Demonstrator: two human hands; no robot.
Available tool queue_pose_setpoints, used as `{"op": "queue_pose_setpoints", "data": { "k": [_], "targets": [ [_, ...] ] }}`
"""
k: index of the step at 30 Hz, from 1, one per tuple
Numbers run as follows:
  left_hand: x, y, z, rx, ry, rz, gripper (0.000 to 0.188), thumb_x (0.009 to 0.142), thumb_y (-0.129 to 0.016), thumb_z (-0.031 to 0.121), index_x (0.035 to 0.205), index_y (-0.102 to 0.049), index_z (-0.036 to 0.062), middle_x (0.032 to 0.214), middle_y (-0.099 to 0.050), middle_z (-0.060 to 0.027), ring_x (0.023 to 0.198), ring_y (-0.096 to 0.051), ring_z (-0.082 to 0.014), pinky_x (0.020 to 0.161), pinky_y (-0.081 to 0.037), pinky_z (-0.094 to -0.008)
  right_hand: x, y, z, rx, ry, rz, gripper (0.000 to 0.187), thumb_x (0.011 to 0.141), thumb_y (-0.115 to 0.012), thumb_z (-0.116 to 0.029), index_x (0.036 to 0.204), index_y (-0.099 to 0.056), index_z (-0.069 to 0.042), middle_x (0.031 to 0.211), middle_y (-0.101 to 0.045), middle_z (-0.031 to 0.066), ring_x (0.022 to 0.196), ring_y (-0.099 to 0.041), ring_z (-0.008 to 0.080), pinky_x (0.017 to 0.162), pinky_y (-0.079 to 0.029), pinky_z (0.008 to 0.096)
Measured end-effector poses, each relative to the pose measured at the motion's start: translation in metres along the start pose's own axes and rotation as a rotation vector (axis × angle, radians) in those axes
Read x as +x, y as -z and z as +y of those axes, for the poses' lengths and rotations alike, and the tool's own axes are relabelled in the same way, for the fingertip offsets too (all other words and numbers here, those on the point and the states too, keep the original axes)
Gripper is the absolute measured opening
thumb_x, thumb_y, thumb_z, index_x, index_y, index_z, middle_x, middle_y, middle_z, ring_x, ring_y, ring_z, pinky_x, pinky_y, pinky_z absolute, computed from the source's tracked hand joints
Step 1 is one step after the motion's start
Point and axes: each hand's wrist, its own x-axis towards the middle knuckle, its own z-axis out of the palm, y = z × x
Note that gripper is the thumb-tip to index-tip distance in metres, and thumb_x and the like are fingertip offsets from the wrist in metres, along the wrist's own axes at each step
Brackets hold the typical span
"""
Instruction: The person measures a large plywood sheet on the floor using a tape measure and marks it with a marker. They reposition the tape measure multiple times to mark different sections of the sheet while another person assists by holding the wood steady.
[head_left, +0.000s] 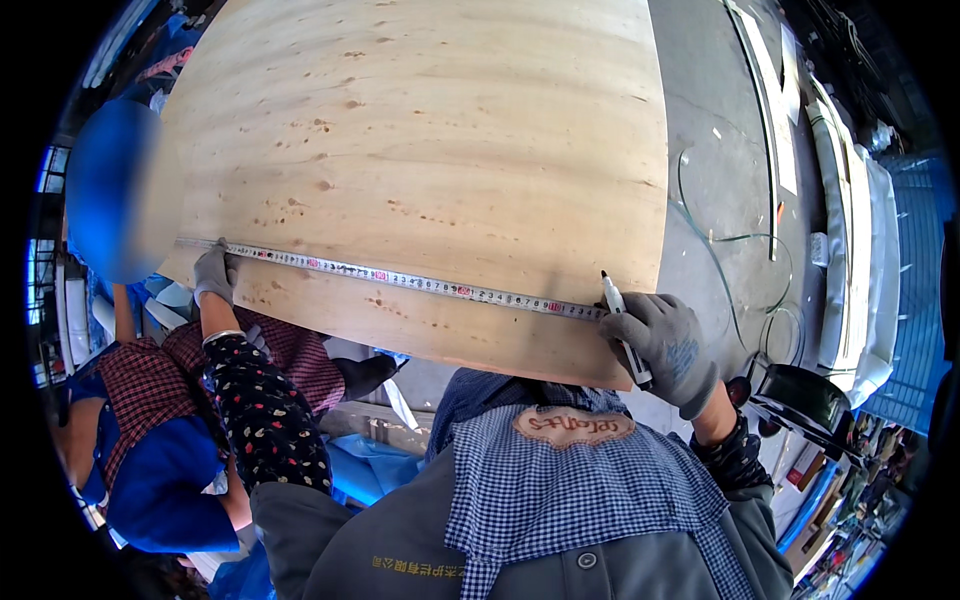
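Note:
A large plywood sheet (450,150) lies in front of me, with a pale face and brown knots. Along its near edge stretches a white tape measure (400,278), running from the left side to my right hand. My left hand (214,274), in a grey glove, is closed at the tape near the sheet's left edge, fingertips on the blade. My gloved right hand (668,345) grips a white marker (613,297) with its dark tip pointing up and away. The tape's right end goes under that hand's fingers; whether they also hold its case is hidden.
A co-worker in a blue cap (105,190) and red checked clothing is close on my left. A thin hose (740,238) loops over the grey floor at right. Beyond it are long white strips (845,240); a black round object (800,400) stands near my right arm.

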Motion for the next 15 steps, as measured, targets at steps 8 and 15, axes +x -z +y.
{"op": "queue_pose_setpoints", "data": {
  "k": [8,15],
  "targets": [
    [0.019,0.015,-0.008,0.051,0.047,-0.132,0.020,0.090,-0.064,0.020,0.076,-0.054,0.0110,0.058,-0.045,0.0019,0.041,-0.038,-0.0060,0.033,-0.025,-0.0202,0.002,0.003,0.000,-0.035,0.001,-0.046,0.023,0.075,-0.060,-0.013,0.097,-0.054,-0.017,0.094,-0.060,0.0063,0.080,-0.061,0.0253,0.069,-0.047,0.0371],
    [0.018,0.004,-0.005,0.226,0.004,-0.131,0.029,0.090,-0.062,0.024,0.068,-0.049,0.0109,0.052,-0.041,0.0006,0.036,-0.035,-0.0097,0.032,-0.026,-0.0242,0.001,0.001,-0.006,-0.144,0.010,-0.036,0.021,0.075,-0.060,-0.014,0.095,-0.056,-0.016,0.094,-0.060,0.0067,0.083,-0.061,0.0243,0.069,-0.049,0.0364]
  ]
}}
